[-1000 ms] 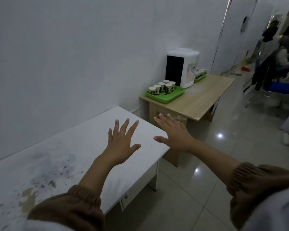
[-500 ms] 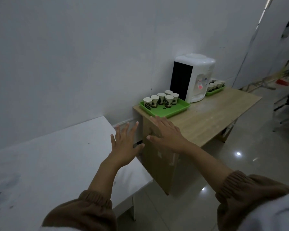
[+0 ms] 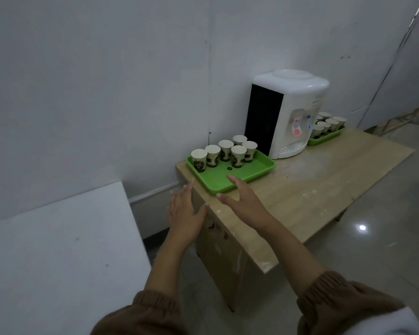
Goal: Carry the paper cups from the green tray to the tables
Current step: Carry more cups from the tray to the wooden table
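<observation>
Both hands are empty and spread flat, fingers extended, gripping nothing. At centre frame the left hand (image 3: 184, 213) hangs over the gap beside the corner of the wooden table (image 3: 324, 189), while the right hand (image 3: 242, 199) reaches forward just above the tabletop, its fingertips at the near rim of the green tray (image 3: 252, 170). Whether those fingertips touch the rim or hover just short of it is hard to tell from this angle.

Six cups (image 3: 225, 151) stand upright on the tray just above centre, crowded along its far side near the wall; the near half of the tray is bare. Right of the tray sits a white dispenser (image 3: 290, 112), and beyond it, toward the right edge of the frame, a second tray (image 3: 324, 139) with more cups, partly hidden by the dispenser.

A white table (image 3: 58, 250) fills the lower left of the frame, and no cup shows on the part of it in view. None shows loose on the wooden top either.

As a judgement, the carrying is at an early stage or between trips: no cup is in hand, and six wait on the near tray. The bare half of the tray may mean some have gone already, though nothing here proves it. Left to do: pick up cups, take them to the tables, and repeat until the tray is empty.
</observation>
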